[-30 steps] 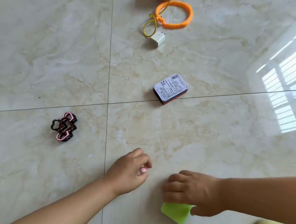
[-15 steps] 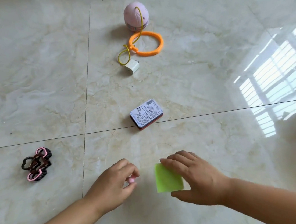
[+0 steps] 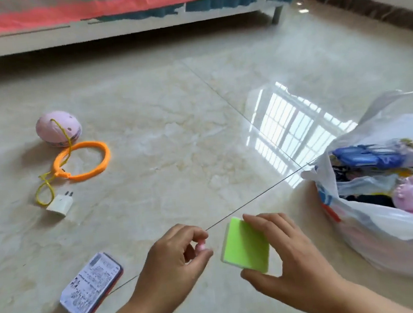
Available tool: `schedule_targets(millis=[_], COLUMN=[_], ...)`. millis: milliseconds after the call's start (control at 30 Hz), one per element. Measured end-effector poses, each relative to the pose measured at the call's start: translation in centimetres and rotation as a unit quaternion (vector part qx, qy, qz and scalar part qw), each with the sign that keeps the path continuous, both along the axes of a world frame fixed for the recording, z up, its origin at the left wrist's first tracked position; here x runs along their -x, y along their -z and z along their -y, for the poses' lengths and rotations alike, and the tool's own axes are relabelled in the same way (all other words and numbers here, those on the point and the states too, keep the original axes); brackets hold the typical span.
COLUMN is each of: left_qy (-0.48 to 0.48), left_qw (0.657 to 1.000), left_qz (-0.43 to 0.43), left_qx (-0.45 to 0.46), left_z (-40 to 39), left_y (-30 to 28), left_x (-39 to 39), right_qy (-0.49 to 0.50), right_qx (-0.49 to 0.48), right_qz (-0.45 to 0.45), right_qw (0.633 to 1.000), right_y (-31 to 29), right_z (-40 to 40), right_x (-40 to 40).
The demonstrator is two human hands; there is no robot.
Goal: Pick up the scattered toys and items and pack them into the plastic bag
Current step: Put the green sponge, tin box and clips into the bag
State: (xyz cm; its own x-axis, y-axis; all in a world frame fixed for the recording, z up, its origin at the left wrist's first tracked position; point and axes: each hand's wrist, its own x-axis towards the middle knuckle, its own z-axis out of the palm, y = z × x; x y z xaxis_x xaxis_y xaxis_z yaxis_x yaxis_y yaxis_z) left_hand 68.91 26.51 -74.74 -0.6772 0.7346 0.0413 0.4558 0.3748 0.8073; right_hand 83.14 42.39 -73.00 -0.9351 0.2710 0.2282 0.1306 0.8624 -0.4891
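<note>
My right hand point(image 3: 291, 262) grips a flat green block point(image 3: 245, 246) between fingers and thumb, lifted above the floor. My left hand point(image 3: 172, 262) pinches a small pink bead point(image 3: 201, 246) at its fingertips, just left of the block. To the right a white plastic bag point(image 3: 386, 229) sits open on the floor, with several toys and packets inside. On the floor to the left lie a small printed tin point(image 3: 91, 285), a white charger plug point(image 3: 60, 205), an orange ring point(image 3: 83, 161) with a yellow cord, and a pink ball point(image 3: 57, 128).
A bed frame point(image 3: 110, 31) with a red and teal cover runs along the back, with a dark gap beneath it. A dark skirting board point(image 3: 368, 9) lines the wall at the back right. The floor is glossy beige tile with window glare in front of the bag.
Both hands have lifted off the floor with the green block and pink bead. The view has swung right, bringing the bag and bed into sight; the heart-shaped clip has left the view.
</note>
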Motion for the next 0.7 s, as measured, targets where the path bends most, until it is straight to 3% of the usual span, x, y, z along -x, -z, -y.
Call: schedule_targets(millis=[167,300,567,700], left_qy=[0.056,0.124,0.169,0.154], left_qw=[0.995,0.985,0.982,0.982], left_qz=[0.017,0.032,0.031,0.082], left_qx=[-0.083,-0.119,-0.077,-0.065], left_z=[-10.3,-17.9,-29.9,-32.6], left_y=[-2.4,-3.6,-4.2,-4.3], left_x=[-3.2,-6.4,-11.3,-12.2], right_qy=[0.143,0.273,0.438,0.483], right_qx=[-0.026,-0.079,-0.111,-0.090], right_qz=[-0.038,-0.051,-0.012,0.024], right_qw=[0.989,0.957,0.892,0.871], right_y=[-2.0,-3.4,-4.1,-3.3], right_z=[-7.2,-13.2,-23.5,-26.2], right_x=[-4.8,-9.1,-13.1,-13.0])
